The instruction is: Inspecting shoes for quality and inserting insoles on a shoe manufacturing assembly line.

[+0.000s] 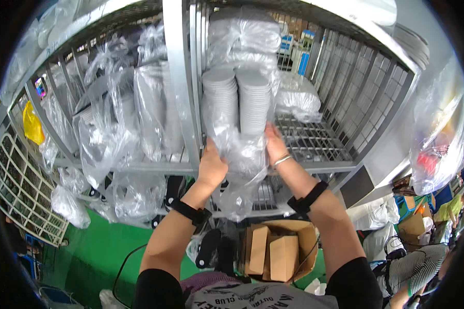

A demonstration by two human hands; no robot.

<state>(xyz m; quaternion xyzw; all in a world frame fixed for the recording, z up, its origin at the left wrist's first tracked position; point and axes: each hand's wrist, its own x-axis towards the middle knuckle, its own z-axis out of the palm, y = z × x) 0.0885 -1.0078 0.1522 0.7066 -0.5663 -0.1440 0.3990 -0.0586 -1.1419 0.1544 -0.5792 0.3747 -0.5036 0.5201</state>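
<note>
A clear plastic bag (pixel 247 154) with two upright stacks of thin grey, round-ended pieces (pixel 253 103) stands at the middle of the metal rack, its loose end hanging over the shelf's front edge. My left hand (pixel 213 166) is closed on the bag's left side, low down, with its fingertips partly hidden. On the other side my right hand (pixel 275 145) holds the bag, its fingers along the right stack. Both forearms reach forward, each with a black wrist strap.
More bagged grey pieces sit behind (pixel 242 33), at the right (pixel 297 98) and in the left bay (pixel 157 103). A metal post (pixel 180 77) divides the rack. Below stands an open cardboard box (pixel 308 242). A cream wire rack (pixel 23 190) is at left; people are at far right.
</note>
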